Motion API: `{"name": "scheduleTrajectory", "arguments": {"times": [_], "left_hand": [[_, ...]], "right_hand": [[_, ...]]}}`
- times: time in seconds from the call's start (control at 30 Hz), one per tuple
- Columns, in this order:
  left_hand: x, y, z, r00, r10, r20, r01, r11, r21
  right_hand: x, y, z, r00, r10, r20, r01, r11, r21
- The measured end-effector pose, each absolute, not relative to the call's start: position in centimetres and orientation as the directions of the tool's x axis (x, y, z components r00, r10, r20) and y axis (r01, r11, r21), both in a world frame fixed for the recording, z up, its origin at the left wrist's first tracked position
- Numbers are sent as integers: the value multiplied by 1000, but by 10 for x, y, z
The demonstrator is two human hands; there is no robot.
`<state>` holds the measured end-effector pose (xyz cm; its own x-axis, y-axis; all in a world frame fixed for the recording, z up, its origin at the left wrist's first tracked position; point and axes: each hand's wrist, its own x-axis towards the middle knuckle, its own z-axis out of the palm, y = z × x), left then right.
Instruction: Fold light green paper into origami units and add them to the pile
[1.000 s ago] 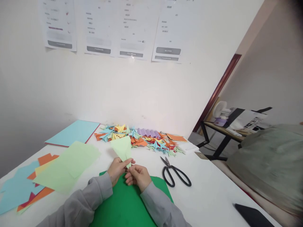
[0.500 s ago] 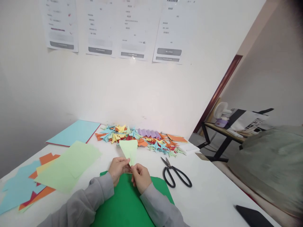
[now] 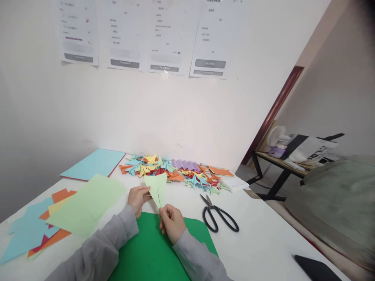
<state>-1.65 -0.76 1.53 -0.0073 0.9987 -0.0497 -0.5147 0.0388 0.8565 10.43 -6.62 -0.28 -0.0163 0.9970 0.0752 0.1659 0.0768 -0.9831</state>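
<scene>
A light green folded paper [image 3: 156, 188], wide at the top and narrowing to a point at the bottom, is held up between both hands. My left hand [image 3: 138, 200] pinches its left edge between thumb and fingers. At the lower tip, my right hand [image 3: 172, 222] grips the paper with closed fingers. Under both hands lies a green mat [image 3: 152, 249]. Black-handled scissors [image 3: 218, 214] rest on the white table to the right, their blades parted and pointing away.
Many small folded paper pieces [image 3: 166, 171] are heaped along the wall. Loose coloured sheets [image 3: 84, 203] lie at the left, with a light blue sheet [image 3: 93, 164] behind them. A black flat object [image 3: 316, 268] sits at the lower right.
My left hand has shifted left and up, from near the paper's lower tip to its left edge. The paper leans slightly left now, while my right hand stays at the tip.
</scene>
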Motion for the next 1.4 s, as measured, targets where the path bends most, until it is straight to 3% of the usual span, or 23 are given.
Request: {"name": "scheduleTrajectory", "arguments": {"times": [0.37,0.7,0.83,1.0,1.1,1.2,1.4], "left_hand": [[-21,-2,14,-93,994,-51,-574,-12,819],[-18,-6,15,-40,999,-23,-669,-10,743],[-20,-4,16,-21,1000,-23,-697,1,717],[-24,-3,16,-148,986,-80,-623,-30,782],[-19,-9,17,-165,986,34,-423,-103,900],[-6,-20,18,-9,989,149,-182,-148,972],[7,-35,20,114,979,171,-163,-152,975]], "right_hand": [[103,-76,2,-45,992,117,232,125,-965],[108,-73,3,-48,984,172,230,178,-957],[111,-70,-1,14,977,211,236,202,-950],[120,-64,-2,121,954,275,291,231,-928],[126,-62,-2,143,917,373,455,274,-847],[129,-62,-1,85,851,519,657,343,-671],[125,-72,0,-158,734,661,753,522,-400]]}}
